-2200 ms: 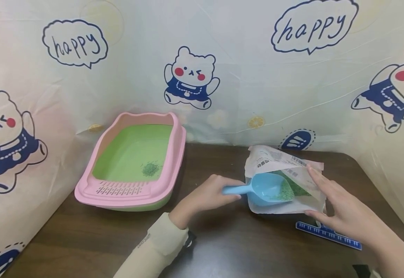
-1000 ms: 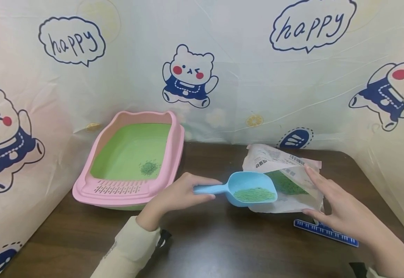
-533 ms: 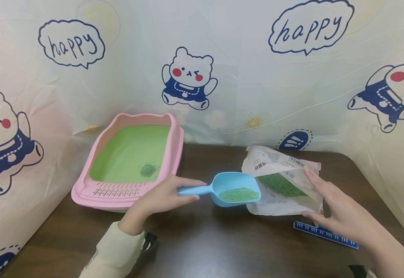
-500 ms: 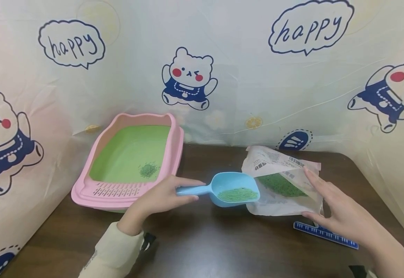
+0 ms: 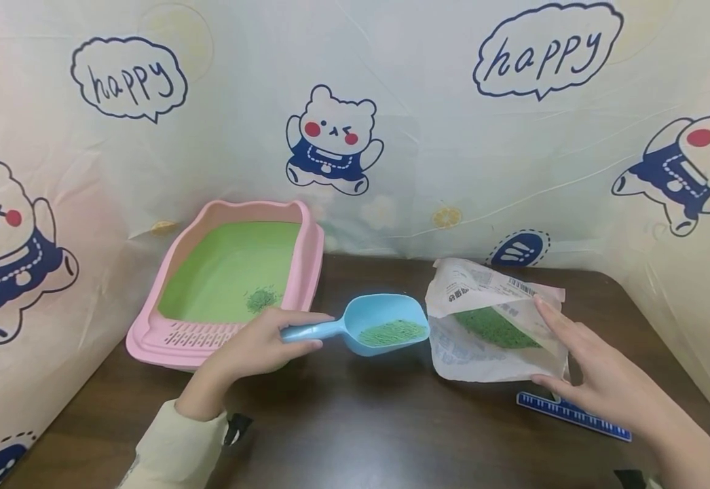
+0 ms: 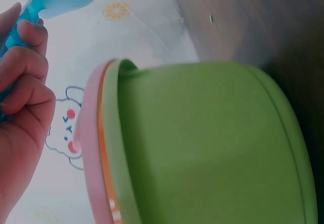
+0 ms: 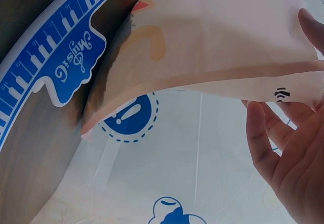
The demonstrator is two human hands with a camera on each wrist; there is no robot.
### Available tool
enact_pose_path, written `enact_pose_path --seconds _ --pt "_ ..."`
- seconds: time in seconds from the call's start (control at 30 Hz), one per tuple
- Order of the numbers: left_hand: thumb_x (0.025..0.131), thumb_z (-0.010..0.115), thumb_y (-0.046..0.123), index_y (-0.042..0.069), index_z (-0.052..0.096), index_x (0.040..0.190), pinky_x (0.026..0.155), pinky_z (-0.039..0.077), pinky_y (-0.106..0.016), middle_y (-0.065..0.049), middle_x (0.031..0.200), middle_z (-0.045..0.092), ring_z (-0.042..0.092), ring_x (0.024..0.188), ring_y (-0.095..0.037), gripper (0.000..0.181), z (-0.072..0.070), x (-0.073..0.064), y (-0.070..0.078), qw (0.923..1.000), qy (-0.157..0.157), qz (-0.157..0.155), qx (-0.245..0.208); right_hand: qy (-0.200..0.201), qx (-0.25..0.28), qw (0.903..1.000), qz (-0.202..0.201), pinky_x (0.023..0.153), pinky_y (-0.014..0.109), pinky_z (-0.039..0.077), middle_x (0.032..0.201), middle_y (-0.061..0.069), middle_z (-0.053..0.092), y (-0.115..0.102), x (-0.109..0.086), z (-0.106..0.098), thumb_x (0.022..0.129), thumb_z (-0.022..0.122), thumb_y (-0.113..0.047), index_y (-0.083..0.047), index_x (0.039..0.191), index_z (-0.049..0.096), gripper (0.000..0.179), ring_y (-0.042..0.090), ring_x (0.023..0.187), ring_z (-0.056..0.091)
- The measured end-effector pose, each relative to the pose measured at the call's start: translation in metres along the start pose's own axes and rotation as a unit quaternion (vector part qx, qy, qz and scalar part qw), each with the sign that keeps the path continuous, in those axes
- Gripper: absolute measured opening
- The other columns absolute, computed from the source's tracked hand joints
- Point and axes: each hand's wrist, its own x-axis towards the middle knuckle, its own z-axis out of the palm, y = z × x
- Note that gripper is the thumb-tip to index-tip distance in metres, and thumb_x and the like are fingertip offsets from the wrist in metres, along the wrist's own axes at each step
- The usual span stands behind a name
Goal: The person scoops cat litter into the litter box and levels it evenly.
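1. One left hand [image 5: 254, 346], fingers wrapped round the handle of one blue scoop [image 5: 361, 316]; we read its long axis left to right, mouth toward the bag [image 5: 471, 356].
2. One pink-rimmed tray [image 5: 312, 261], behind and left of that hand, the nearer one, opposite the scoop's mouth.
3. One right hand [image 5: 605, 367], half open, thumb and fingers gripping the one bag's right end.
4. Green granules [image 5: 394, 332]: we count three lots, in scoop, bag, tray.
5. One blue ruler [image 5: 575, 415].

A screened-off tabletop booth, whether in a home or a studio cannot be told: creased pale sheeting [image 5: 422, 170] printed with cartoon bears [image 5: 332, 146] and "happy" bubbles [image 5: 130, 80] walls the wood-grain table [image 5: 355, 435] at nine, twelve and three o'clock; a household-looking pink-rimmed tray [image 5: 309, 272] sits at ten.
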Motion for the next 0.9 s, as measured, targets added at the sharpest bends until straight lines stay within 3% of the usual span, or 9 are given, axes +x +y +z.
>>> enact_pose_path --seconds 0.17,0.4,0.63,0.8,0.9 --pt "0.092 0.072 0.027 0.026 0.07 0.125 0.068 0.052 -0.026 0.007 0.09 0.07 0.06 0.077 -0.013 0.033 -0.006 -0.007 -0.002 0.9996 0.023 -0.013 0.01 0.002 0.003 1.0 -0.001 0.082 0.006 0.038 0.12 0.01 0.063 0.002 0.0 0.001 0.062 0.094 -0.024 -0.015 0.158 0.026 0.119 0.015 0.096 0.055" --pt "0.091 0.073 0.027 0.019 0.071 0.125 0.066 0.051 -0.024 0.004 0.089 0.071 0.058 0.074 -0.013 0.035 -0.017 -0.016 -0.014 0.9985 0.05 -0.01 0.021 -0.004 -0.002 1.0 0.002 0.081 0.007 0.039 0.121 0.009 0.062 0.0 -0.001 0.001 0.062 0.094 -0.024 -0.016 0.158 0.026 0.118 0.013 0.097 0.054" --pt "0.091 0.073 0.025 0.02 0.069 0.127 0.078 0.054 -0.022 0.0 0.114 0.073 0.062 0.089 -0.011 0.036 -0.029 -0.026 -0.019 0.9976 0.064 -0.024 0.011 -0.001 -0.002 1.0 0.003 0.081 0.008 0.04 0.122 0.01 0.062 0.0 0.0 0.0 0.062 0.094 -0.024 -0.016 0.158 0.026 0.118 0.014 0.097 0.054" --pt "0.091 0.073 0.025 0.02 0.069 0.128 0.081 0.054 -0.021 -0.002 0.117 0.073 0.063 0.095 -0.011 0.037 -0.039 -0.033 -0.018 0.9961 0.079 -0.028 0.026 0.0 -0.005 1.0 0.005 0.08 0.009 0.04 0.116 0.008 0.064 -0.001 -0.001 0.001 0.062 0.094 -0.025 -0.016 0.158 0.026 0.118 0.012 0.095 0.053" --pt "0.09 0.074 0.023 0.021 0.069 0.127 0.086 0.051 -0.017 -0.002 0.12 0.072 0.065 0.106 -0.011 0.037 -0.044 -0.036 -0.018 0.9942 0.094 -0.019 0.048 0.0 -0.005 1.0 0.004 0.079 0.009 0.04 0.115 0.008 0.064 -0.001 -0.001 0.001 0.062 0.094 -0.025 -0.016 0.158 0.026 0.118 0.012 0.095 0.053"
